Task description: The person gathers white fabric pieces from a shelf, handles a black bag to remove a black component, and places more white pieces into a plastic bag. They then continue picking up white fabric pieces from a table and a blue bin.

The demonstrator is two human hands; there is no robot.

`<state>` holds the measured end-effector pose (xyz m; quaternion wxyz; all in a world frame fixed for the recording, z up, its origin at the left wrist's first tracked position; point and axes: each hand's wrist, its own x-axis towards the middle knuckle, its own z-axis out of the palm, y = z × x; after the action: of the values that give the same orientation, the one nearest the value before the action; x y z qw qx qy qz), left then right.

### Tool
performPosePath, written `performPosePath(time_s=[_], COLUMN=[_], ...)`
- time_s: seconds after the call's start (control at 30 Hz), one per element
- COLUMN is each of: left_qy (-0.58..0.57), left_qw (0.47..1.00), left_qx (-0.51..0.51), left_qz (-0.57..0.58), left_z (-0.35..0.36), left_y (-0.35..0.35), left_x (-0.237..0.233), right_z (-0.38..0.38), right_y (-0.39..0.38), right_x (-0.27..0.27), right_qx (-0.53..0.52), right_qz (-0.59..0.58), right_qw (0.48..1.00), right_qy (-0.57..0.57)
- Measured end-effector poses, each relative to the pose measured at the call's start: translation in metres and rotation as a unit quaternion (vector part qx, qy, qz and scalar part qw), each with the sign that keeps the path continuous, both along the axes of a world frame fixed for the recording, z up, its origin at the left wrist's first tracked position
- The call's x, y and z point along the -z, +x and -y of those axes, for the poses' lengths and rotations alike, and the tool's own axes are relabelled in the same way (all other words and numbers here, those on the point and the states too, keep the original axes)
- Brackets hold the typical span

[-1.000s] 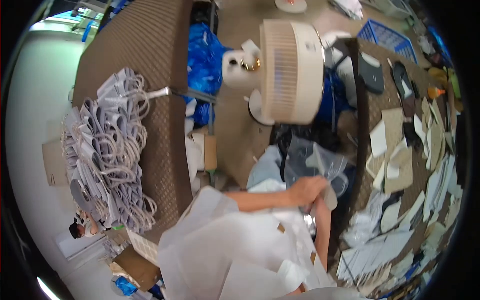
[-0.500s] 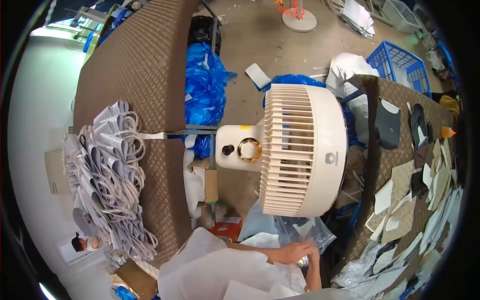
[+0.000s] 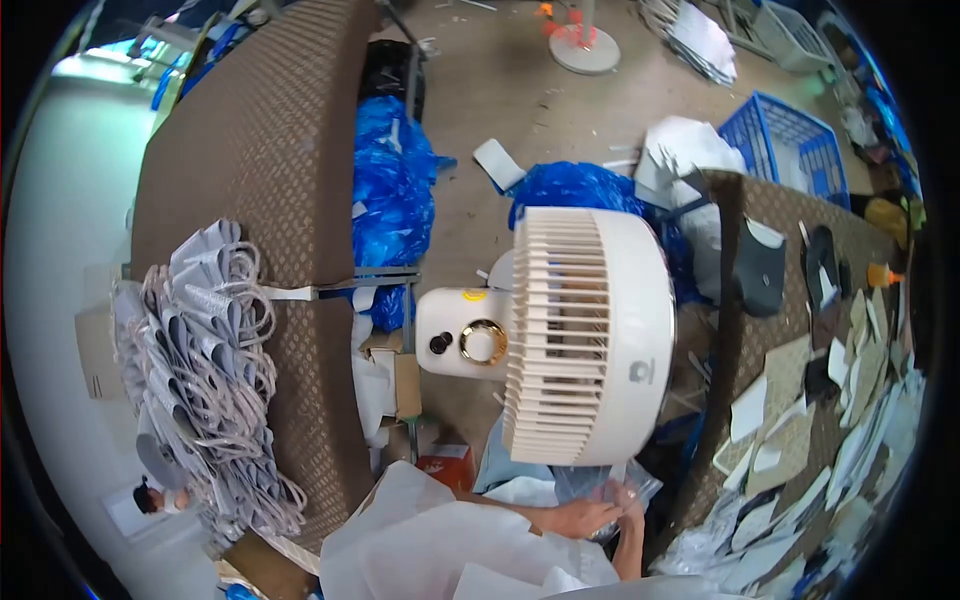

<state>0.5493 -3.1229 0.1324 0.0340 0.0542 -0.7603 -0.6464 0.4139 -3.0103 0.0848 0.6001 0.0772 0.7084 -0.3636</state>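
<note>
Fan (image 3: 585, 335) hides clear bag (image 3: 582, 483) top; left hand (image 3: 583, 519), right hand (image 3: 630, 498) blurred.

Left hand (image 3: 588, 518) and right hand (image 3: 627, 497) small and blurred near bottom edge; grip on clear plastic bag (image 3: 600, 488) unreadable. Bag's upper part hidden behind fan (image 3: 585, 335). Right forearm cut off by bottom edge. Fan's base mostly hidden behind its own head. Person (image 3: 152, 495) at lower left too tiny to make out. Paper pieces (image 3: 750, 408) on right table (image 3: 775, 200) smeared toward lens rim. Floor stand (image 3: 585, 48) cut off by top edge.
</note>
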Motion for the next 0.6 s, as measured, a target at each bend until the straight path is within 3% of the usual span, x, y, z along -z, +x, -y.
performPosePath(time_s=[0.07,0.13,0.2,0.27,0.3,0.37,0.4,0.5,0.53,0.6], left_qy=[0.047,0.023,0.005,-0.014,-0.037,-0.072,-0.084,-0.135,-0.14,-0.162], left_qw=[0.994,0.999,0.996,0.999,0.998,0.996,0.995,0.987,0.987,0.985], left_qx=[0.078,-0.029,-0.038,0.011,0.0,-0.022,-0.03,-0.07,-0.061,-0.038], left_qz=[0.059,-0.038,-0.08,-0.036,-0.051,-0.055,-0.046,-0.046,-0.046,-0.05], left_z=[0.014,0.006,0.011,0.016,0.017,0.024,0.027,0.028,0.024,0.011], left_y=[-0.009,-0.008,-0.016,-0.022,-0.025,-0.031,-0.035,-0.05,-0.055,-0.057], left_x=[-0.014,-0.013,-0.021,-0.025,-0.024,-0.03,-0.034,-0.046,-0.049,-0.046], right_z=[0.028,-0.007,-0.028,-0.06,-0.032,0.003,0.003,-0.016,-0.03,-0.056], right_y=[-0.003,0.002,0.005,0.018,0.009,0.002,0.001,0.005,0.009,0.01], right_x=[-0.023,0.009,0.025,0.048,0.002,-0.056,-0.065,-0.079,-0.073,-0.049], right_qx=[-0.041,-0.079,-0.08,-0.068,-0.12,-0.093,-0.01,0.103,0.109,0.004], right_qz=[-0.019,-0.109,-0.154,-0.176,-0.227,-0.217,-0.164,-0.177,-0.174,-0.214], right_qw=[0.998,0.99,0.985,0.982,0.965,0.967,0.981,0.977,0.977,0.972], right_qy=[0.041,-0.033,-0.017,0.016,0.054,0.1,0.102,0.062,0.06,0.096])
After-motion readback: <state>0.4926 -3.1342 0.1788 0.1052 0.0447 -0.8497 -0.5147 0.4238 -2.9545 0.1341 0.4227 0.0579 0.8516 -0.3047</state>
